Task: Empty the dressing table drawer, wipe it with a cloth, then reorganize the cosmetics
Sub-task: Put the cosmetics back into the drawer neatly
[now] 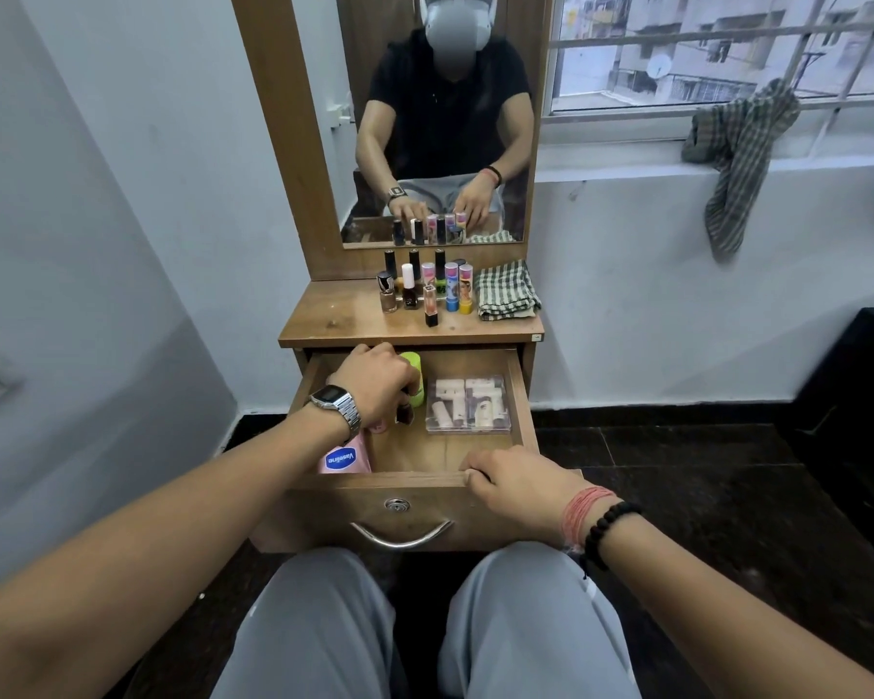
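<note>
Both hands are busy: left hand (pixel 374 380) curls around a small dark bottle (pixel 403 411) inside the open drawer (pixel 389 479), right hand (pixel 513 489) grips its front edge. Emptying is underway; next, lift the bottle up to the table (pixel 344 315) beside the other cosmetics (pixel 427 290).

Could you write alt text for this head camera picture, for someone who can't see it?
A seated person's left hand reaches into an open wooden drawer among cosmetics, while the right hand holds its front edge. Small bottles and a folded checked cloth sit on the tabletop below a mirror.
</note>
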